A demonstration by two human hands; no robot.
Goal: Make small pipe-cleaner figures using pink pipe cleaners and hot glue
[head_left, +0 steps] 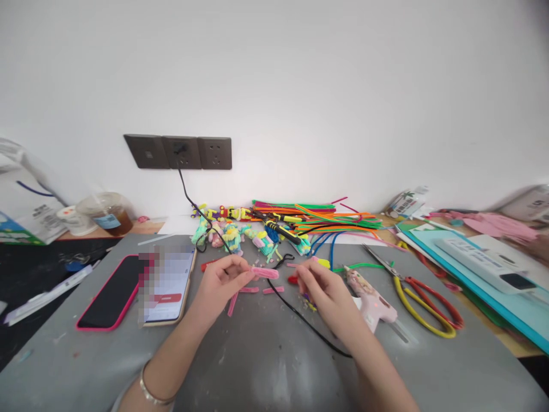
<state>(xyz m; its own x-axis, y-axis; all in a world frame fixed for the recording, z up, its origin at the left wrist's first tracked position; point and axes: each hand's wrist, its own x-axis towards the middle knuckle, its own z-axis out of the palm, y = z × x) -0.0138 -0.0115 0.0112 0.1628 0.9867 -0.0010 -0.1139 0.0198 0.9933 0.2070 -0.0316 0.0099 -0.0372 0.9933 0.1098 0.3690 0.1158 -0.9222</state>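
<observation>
My left hand (pixel 225 286) is closed in a pinch on a folded pink pipe cleaner (pixel 266 273), whose looped end points right. Across a small gap, my right hand (pixel 323 289) is also pinched shut; a short thin pink pipe cleaner piece (pixel 291 265) sticks out left from its fingertips. Just below those fingertips shows a small red thing (pixel 293 280), partly hidden. Several loose pink pipe cleaner pieces (pixel 273 290) lie on the grey mat (pixel 257 366) under my hands. Right of my right hand lies a pale pink glue gun (pixel 373 303), its black cord running beneath both hands.
Scissors (pixel 429 303) with red and yellow handles lie at right. Two phones (pixel 114 294) are at left, near an iced drink cup (pixel 112 214). Pliers (pixel 285 232), pipe cleaner bundles (pixel 326 214) and fuzzy figures (pixel 231 236) line the wall. A wall socket (pixel 180 151) holds a plug.
</observation>
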